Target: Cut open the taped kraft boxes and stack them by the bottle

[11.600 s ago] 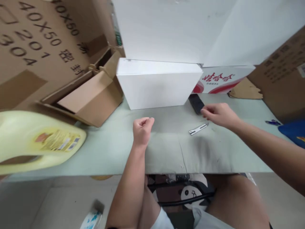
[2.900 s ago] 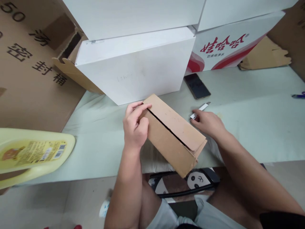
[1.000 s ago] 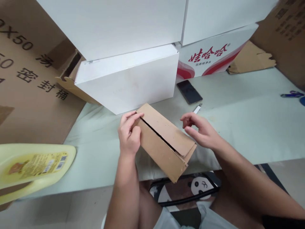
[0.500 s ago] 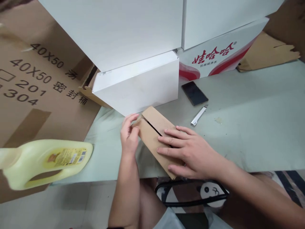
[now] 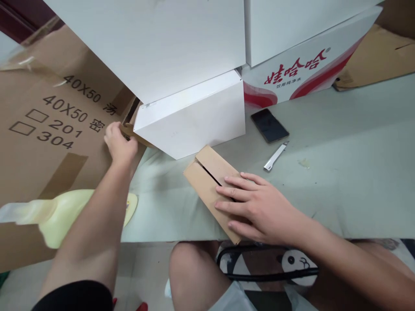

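A small brown cardboard box (image 5: 210,194) lies slanted near the table's front edge, a dark slit running between its two top flaps. Across its near end rests my right hand (image 5: 249,205), fingers spread flat on the flaps. My left hand (image 5: 120,142) reaches to a brown cardboard edge (image 5: 141,134) beside the white box, its fingers curled. What lies between those fingers, if anything, is hidden. Below, my left forearm passes in front of a pale yellow jug (image 5: 69,211).
A white box (image 5: 194,121) stands behind the small box, under larger white cartons (image 5: 155,43). To the right lie a phone (image 5: 269,125) and a utility knife (image 5: 275,156). A big printed carton (image 5: 55,129) fills the left side. A scrap of tape (image 5: 304,163) lies on the table.
My left hand has left the far end of the small box, where it pinched clear tape, and moved left to the cardboard edge. The tape no longer shows there. My right hand stays put.
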Demonstrator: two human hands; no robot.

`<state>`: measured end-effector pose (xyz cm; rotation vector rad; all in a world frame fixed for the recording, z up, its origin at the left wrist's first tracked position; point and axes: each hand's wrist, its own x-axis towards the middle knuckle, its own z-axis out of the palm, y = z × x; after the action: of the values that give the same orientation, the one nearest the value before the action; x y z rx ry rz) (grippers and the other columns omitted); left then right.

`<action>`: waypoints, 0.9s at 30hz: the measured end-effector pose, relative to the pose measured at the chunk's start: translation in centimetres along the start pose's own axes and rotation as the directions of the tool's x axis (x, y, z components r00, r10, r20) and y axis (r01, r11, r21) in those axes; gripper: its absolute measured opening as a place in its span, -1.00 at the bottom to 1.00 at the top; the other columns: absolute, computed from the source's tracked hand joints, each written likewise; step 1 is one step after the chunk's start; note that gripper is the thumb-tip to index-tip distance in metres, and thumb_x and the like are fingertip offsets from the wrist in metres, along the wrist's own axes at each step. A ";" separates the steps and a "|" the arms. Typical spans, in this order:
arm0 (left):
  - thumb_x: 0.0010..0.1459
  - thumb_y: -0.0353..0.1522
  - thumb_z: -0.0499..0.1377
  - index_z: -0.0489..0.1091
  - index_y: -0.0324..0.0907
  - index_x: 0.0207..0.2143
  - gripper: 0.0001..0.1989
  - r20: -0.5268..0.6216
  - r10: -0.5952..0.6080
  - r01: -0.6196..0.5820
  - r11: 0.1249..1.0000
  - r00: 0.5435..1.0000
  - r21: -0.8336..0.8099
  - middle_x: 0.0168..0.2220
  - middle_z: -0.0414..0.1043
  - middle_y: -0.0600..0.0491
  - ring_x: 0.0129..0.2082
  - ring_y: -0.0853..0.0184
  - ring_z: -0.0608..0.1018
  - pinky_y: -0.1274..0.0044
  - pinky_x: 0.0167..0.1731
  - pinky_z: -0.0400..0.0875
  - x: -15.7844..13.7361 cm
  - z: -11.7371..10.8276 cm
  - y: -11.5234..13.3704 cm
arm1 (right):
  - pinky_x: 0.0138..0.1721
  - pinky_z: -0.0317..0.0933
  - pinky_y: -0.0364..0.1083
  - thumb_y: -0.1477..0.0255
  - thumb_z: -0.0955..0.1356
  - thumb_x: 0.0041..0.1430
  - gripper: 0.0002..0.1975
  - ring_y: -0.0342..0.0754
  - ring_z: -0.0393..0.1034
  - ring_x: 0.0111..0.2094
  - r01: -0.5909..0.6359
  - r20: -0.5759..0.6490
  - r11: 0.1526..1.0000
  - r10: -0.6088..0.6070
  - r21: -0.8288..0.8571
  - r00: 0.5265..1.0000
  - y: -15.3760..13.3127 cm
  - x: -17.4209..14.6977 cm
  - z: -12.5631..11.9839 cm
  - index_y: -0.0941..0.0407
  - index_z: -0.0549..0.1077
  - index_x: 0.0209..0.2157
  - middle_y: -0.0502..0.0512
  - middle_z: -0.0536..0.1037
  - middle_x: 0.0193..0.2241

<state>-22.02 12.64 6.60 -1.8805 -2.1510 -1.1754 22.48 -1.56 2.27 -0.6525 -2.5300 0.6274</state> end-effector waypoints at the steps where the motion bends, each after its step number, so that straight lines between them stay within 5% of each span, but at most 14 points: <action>1: -0.10 -0.47 0.26 0.29 -0.16 -0.20 -0.64 -0.003 -0.021 0.021 0.999 1.000 0.030 0.19 0.31 0.00 0.39 -0.03 0.11 0.04 0.39 -0.17 0.8 -0.1 -0.6 | 0.33 0.12 0.25 0.26 0.31 0.39 -0.63 0.19 0.29 0.35 -0.001 0.001 1.000 0.001 0.001 1.000 0.0 0.0 0.0 -0.01 0.57 0.13 0.08 0.51 0.27; 6: -0.13 -0.54 0.30 0.23 -0.13 -0.39 -0.69 0.059 -0.114 0.107 0.988 0.992 0.113 -0.07 0.39 0.03 0.19 0.06 0.29 0.08 0.37 -0.03 2.7 0.9 -2.1 | 0.33 0.11 0.25 0.25 0.31 0.39 -0.65 0.20 0.27 0.37 -0.014 0.021 1.000 0.014 0.011 1.000 -0.1 0.2 0.0 -0.03 0.55 0.13 0.02 0.50 0.29; 11: -0.13 -0.64 0.25 0.23 -0.12 -0.44 -0.68 0.045 -0.135 0.127 0.979 0.990 0.157 -0.04 0.32 0.01 0.25 0.02 0.15 0.02 0.36 -0.10 3.0 1.4 -2.8 | 0.34 0.10 0.22 0.22 0.31 0.39 -0.64 0.18 0.29 0.36 -0.011 0.005 1.000 0.011 0.002 1.000 0.0 0.4 0.2 -0.05 0.55 0.13 -0.02 0.49 0.29; 15: -0.17 -0.62 0.26 0.22 -0.11 -0.49 -0.68 0.155 -0.055 0.031 0.987 0.986 0.155 -0.06 0.39 0.07 0.28 0.12 0.18 0.20 0.41 -0.09 2.4 0.3 -3.0 | 0.33 0.12 0.26 0.22 0.30 0.40 -0.64 0.21 0.28 0.36 0.000 0.014 1.000 0.000 -0.017 1.000 0.0 0.6 0.4 -0.04 0.55 0.13 0.00 0.48 0.29; 19: 0.00 -0.52 0.26 0.27 -0.09 -0.45 -0.78 0.199 -0.018 -0.017 0.985 0.980 0.174 -0.19 0.40 0.11 0.26 0.17 0.26 0.29 0.41 -0.04 0.6 -1.3 -3.0 | 0.33 0.12 0.29 0.25 0.29 0.40 -0.64 0.23 0.28 0.36 0.000 0.031 0.999 0.001 -0.033 1.000 0.0 0.6 0.4 -0.03 0.56 0.12 0.04 0.49 0.29; 27: 0.14 -0.28 0.31 0.30 -0.05 -0.43 -0.79 0.173 -0.107 0.047 0.947 0.979 0.316 -0.50 0.20 0.11 -0.21 0.14 0.45 0.32 0.00 0.24 -3.0 -4.9 -2.1 | 0.15 0.34 0.26 0.27 0.27 0.42 -0.63 0.26 0.23 0.39 -0.022 0.090 0.998 0.026 -0.051 0.996 -0.5 0.5 -0.4 -0.01 0.56 0.13 0.07 0.45 0.32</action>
<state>-25.19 7.44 7.52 -1.8447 -2.3574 -0.6360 22.12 -1.57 2.99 -0.6875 -2.6330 0.6167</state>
